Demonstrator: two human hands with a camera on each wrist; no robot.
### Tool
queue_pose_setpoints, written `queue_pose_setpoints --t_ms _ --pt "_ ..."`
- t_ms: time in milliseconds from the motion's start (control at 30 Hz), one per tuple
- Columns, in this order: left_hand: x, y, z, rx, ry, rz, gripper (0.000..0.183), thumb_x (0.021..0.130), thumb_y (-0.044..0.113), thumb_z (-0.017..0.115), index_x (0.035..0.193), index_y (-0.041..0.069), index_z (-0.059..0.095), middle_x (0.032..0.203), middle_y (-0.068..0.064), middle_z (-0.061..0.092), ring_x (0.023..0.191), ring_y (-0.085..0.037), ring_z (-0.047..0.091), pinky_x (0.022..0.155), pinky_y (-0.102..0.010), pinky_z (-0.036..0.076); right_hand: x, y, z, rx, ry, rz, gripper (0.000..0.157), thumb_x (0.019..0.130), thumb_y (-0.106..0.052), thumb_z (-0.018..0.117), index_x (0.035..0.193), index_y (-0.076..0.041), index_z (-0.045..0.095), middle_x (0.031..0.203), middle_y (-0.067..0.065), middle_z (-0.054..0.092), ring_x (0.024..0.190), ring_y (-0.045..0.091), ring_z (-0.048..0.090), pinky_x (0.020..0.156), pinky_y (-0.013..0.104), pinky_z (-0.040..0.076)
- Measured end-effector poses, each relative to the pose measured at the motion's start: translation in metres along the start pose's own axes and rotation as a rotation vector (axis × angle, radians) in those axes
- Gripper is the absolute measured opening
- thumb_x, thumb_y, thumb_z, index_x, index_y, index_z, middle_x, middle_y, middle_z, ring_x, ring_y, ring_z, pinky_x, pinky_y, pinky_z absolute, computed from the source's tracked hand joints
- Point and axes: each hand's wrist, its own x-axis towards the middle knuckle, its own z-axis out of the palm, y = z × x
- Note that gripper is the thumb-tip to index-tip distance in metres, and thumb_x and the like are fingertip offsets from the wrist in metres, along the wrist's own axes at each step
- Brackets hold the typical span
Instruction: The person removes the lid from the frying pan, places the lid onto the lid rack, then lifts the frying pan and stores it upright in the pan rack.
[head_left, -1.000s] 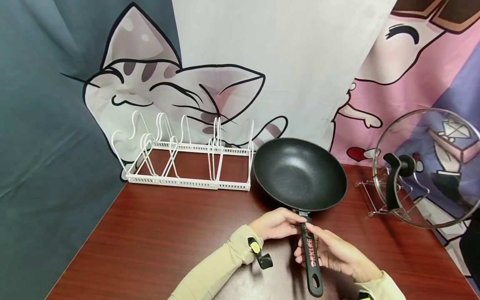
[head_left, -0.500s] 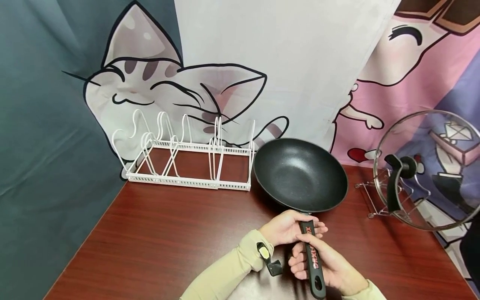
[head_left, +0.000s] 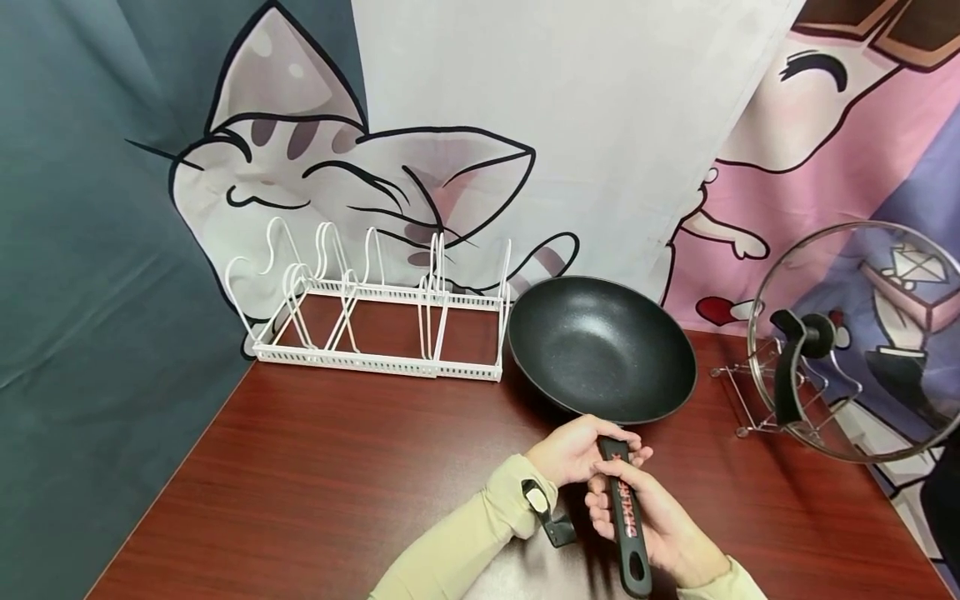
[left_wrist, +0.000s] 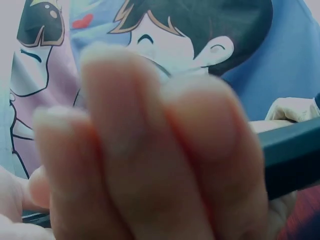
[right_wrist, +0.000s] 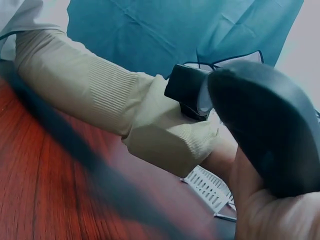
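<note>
A black wok (head_left: 600,350) sits at the back of the table, its handle toward me. Close to the pan body, my left hand (head_left: 572,450) holds the handle (head_left: 628,533), thumb across the top and fingers underneath, their tips showing on the far side. Just behind it my right hand (head_left: 663,525) grips the same handle, thumb over it and fingers curled below. In the left wrist view, blurred left fingers (left_wrist: 135,150) fill the middle, with the handle at right. The handle end looms large and dark over the right palm (right_wrist: 280,220) in the right wrist view.
Left of the wok stands a white expandable rack (head_left: 390,364) with several upright dividers, right beside the pan's rim. A glass lid (head_left: 885,275) with a black knob leans upright in a wire stand (head_left: 750,400) at right. Printed cloth hangs behind the table (head_left: 337,450).
My left hand has slid right, farther under and over the handle, and its fingertips now show on the other side. My right hand has shifted slightly left along it. The wok stays in place.
</note>
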Motion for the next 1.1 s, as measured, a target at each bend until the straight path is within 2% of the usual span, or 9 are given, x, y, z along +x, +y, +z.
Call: queue_pose_setpoints --t_ms 100,200,333,500,567,733,800,1000,1100 --pt "0.003 -0.001 0.001 -0.043 -0.009 0.027 0.011 0.075 0.007 0.046 0.076 0.0 0.054 0.076 -0.014 0.056 0.074 -0.02 0.058 0.082 -0.031 0.037 0.001 0.0 -0.002 0.014 -0.009 0.015 0.043 0.089 -0.027 0.017 0.074 -0.009 0.053 0.065 -0.002 0.054 0.055 0.006 0.053 0.063 0.025 0.046" --pt "0.006 -0.003 0.003 -0.084 -0.024 0.052 0.013 0.073 0.008 0.046 0.076 -0.002 0.054 0.077 -0.015 0.055 0.077 -0.024 0.058 0.084 -0.033 0.036 0.002 0.0 -0.003 0.075 -0.034 0.041 0.038 0.086 -0.028 0.019 0.062 -0.012 0.043 0.051 -0.008 0.037 0.043 0.002 0.038 0.057 0.022 0.046" --pt "0.01 -0.008 0.004 -0.09 -0.034 0.065 0.018 0.073 0.01 0.047 0.081 -0.005 0.054 0.082 -0.022 0.057 0.084 -0.03 0.057 0.082 -0.034 0.037 0.003 0.002 -0.005 0.142 -0.083 0.06 0.032 0.085 -0.03 0.022 0.057 -0.016 0.029 0.048 -0.009 0.02 0.039 0.001 0.027 0.05 0.016 0.042" --pt "0.014 -0.014 0.001 -0.044 -0.002 0.093 0.025 0.073 0.017 0.052 0.085 -0.005 0.056 0.089 -0.023 0.058 0.089 -0.029 0.055 0.079 -0.031 0.04 0.004 0.003 -0.004 0.162 -0.106 0.067 0.03 0.084 -0.028 0.022 0.056 -0.017 0.024 0.048 -0.009 0.018 0.038 0.0 0.023 0.046 0.013 0.037" --pt "0.027 -0.022 -0.008 -0.013 0.035 0.13 0.023 0.074 0.02 0.054 0.082 -0.001 0.057 0.084 -0.019 0.059 0.082 -0.026 0.058 0.073 -0.029 0.042 0.004 0.003 -0.004 0.159 -0.097 0.069 0.03 0.084 -0.027 0.023 0.056 -0.016 0.025 0.047 -0.009 0.018 0.039 0.0 0.023 0.047 0.014 0.038" --pt "0.031 -0.024 -0.009 -0.011 0.08 0.147 0.022 0.073 0.029 0.06 0.072 0.007 0.056 0.069 -0.006 0.058 0.068 -0.017 0.06 0.066 -0.025 0.045 0.002 0.002 -0.003 0.115 -0.053 0.05 0.029 0.083 -0.023 0.025 0.055 -0.015 0.031 0.048 -0.007 0.022 0.041 0.002 0.032 0.055 0.021 0.046" --pt "0.021 -0.018 -0.001 -0.037 0.081 0.12 0.022 0.071 0.029 0.061 0.069 0.009 0.054 0.065 -0.001 0.055 0.066 -0.014 0.058 0.065 -0.022 0.044 0.002 0.002 -0.002 0.097 -0.041 0.035 0.029 0.082 -0.022 0.024 0.056 -0.014 0.033 0.048 -0.006 0.025 0.042 0.003 0.035 0.058 0.024 0.047" --pt "0.019 -0.017 0.0 -0.06 0.072 0.098 0.021 0.07 0.025 0.063 0.063 0.01 0.051 0.061 0.002 0.05 0.06 -0.01 0.055 0.062 -0.019 0.044 0.001 0.0 -0.003 0.08 -0.056 0.035 0.029 0.083 -0.022 0.023 0.059 -0.013 0.036 0.05 -0.006 0.029 0.042 0.002 0.035 0.059 0.023 0.046" --pt "0.018 -0.017 0.0 -0.045 0.07 0.119 0.02 0.071 0.024 0.063 0.063 0.01 0.052 0.061 0.001 0.051 0.06 -0.012 0.056 0.063 -0.021 0.044 0.001 0.0 -0.003 0.083 -0.064 0.04 0.028 0.083 -0.023 0.024 0.06 -0.013 0.036 0.051 -0.006 0.028 0.043 0.002 0.033 0.057 0.019 0.045"
